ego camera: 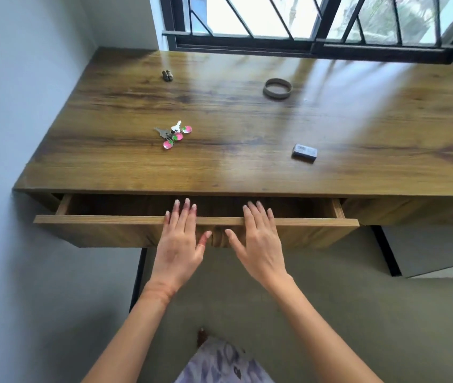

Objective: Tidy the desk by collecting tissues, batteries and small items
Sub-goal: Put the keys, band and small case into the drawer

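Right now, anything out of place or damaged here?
Nothing spilled or broken. The drawer is partly open, left hand and right hand flat on its front. Loose on the desk: keys, grey box, band, brown item.

Legible text, numbers, signs: none. Item: small dark box [304,153], lying on the table [247,120], right of centre. The pale label on its top face carries printed marks, too blurred to read.
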Demonstrator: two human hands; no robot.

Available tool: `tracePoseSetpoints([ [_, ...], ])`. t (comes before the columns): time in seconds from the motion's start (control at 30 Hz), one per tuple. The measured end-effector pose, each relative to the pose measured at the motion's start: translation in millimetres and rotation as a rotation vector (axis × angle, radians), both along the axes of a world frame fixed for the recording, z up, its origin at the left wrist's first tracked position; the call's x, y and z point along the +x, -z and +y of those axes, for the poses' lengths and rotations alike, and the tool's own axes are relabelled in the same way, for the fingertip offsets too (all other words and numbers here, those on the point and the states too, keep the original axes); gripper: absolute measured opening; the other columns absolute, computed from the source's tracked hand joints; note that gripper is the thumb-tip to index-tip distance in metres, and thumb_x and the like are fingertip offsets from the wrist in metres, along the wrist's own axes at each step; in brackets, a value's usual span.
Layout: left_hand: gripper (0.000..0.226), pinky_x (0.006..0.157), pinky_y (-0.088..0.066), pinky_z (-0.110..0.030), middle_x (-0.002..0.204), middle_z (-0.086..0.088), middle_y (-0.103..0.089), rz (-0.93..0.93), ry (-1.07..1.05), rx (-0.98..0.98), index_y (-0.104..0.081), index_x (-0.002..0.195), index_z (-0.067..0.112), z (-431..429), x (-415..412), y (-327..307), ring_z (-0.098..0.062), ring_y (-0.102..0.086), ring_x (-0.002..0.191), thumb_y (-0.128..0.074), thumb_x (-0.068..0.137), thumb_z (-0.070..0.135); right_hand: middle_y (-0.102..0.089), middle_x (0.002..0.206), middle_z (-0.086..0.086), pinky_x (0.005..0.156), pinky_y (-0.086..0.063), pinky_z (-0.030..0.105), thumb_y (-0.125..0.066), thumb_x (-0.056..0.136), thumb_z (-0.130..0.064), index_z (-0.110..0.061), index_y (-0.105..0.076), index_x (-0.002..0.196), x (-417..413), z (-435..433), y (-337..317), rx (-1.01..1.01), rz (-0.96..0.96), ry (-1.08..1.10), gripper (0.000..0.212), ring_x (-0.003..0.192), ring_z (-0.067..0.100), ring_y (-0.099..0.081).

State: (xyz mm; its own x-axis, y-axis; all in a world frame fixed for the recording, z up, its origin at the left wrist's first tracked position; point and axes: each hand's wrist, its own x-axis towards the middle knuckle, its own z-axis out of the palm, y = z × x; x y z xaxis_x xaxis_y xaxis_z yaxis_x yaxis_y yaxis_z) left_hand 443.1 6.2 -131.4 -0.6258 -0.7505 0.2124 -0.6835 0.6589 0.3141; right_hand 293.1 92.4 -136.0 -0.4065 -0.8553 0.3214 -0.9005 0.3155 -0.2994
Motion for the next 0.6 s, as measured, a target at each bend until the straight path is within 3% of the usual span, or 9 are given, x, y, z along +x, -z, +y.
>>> tracePoseSetpoints([
  [0.07, 0.072, 0.116, -0.002, -0.04, 0.151, -0.009, -0.003, -0.132, -0.014, -0.013, -0.005, 0.142, 0.006, -2.7, 3.8, 9.0, -0.023, -0.001, 0.142, -0.04, 0.093, 0.046, -0.051, 0.135, 0.016, 0.114, -0.017, 0.039, -0.034, 0.089, -0.051, 0.001, -0.047, 0.132, -0.4, 3.0, 4.5, 0.127, 0.103, -0.016, 0.068, 0.132, 0.029, -0.04],
  [0.2, 0.084, 0.113, -0.017, -0.044, 0.146, -0.02, -0.036, -0.289, -0.017, -0.09, -0.03, 0.14, -0.002, 2.1, 6.4, 10.6, -0.032, -0.029, 0.138, -0.059, 0.081, 0.05, -0.053, 0.133, 0.016, 0.115, -0.02, 0.039, -0.035, 0.087, -0.052, 0.001, -0.047, 0.131, 4.0, 8.4, 2.7, 0.16, 0.138, 0.016, 0.07, 0.13, 0.028, -0.043],
  [0.27, 0.085, 0.113, -0.016, -0.045, 0.144, -0.02, -0.039, -0.319, -0.011, -0.092, -0.034, 0.139, -0.002, 6.9, 8.0, 7.2, -0.034, -0.032, 0.137, -0.063, 0.078, 0.05, -0.054, 0.132, 0.015, 0.114, -0.022, 0.039, -0.036, 0.086, -0.052, 0.001, -0.048, 0.13, 8.4, 12.1, 0.6, 0.178, 0.136, 0.036, 0.07, 0.129, 0.028, -0.044],
  [0.47, 0.085, 0.113, 0.01, -0.039, 0.157, -0.015, -0.006, -0.322, 0.019, -0.037, -0.004, 0.147, 0.004, 38.4, 28.0, -1.1, -0.03, 0.001, 0.145, -0.051, 0.089, 0.043, -0.05, 0.136, 0.017, 0.112, -0.022, 0.043, -0.06, 0.082, -0.047, 0.002, -0.044, 0.133, 27.1, 40.5, -3.1, 0.198, 0.114, 0.01, 0.072, 0.132, 0.029, -0.04],
  [0.6, 0.087, 0.114, 0.012, -0.039, 0.156, -0.014, 0.01, -0.351, 0.02, -0.016, 0.013, 0.142, 0.006, 67.3, 46.1, -5.2, -0.029, 0.013, 0.144, -0.047, 0.091, 0.043, -0.049, 0.137, 0.016, 0.111, -0.023, 0.044, -0.061, 0.081, -0.047, 0.002, -0.043, 0.134, 46.4, 67.9, -5.8, 0.217, 0.1, 0.021, 0.075, 0.133, 0.029, -0.039],
])
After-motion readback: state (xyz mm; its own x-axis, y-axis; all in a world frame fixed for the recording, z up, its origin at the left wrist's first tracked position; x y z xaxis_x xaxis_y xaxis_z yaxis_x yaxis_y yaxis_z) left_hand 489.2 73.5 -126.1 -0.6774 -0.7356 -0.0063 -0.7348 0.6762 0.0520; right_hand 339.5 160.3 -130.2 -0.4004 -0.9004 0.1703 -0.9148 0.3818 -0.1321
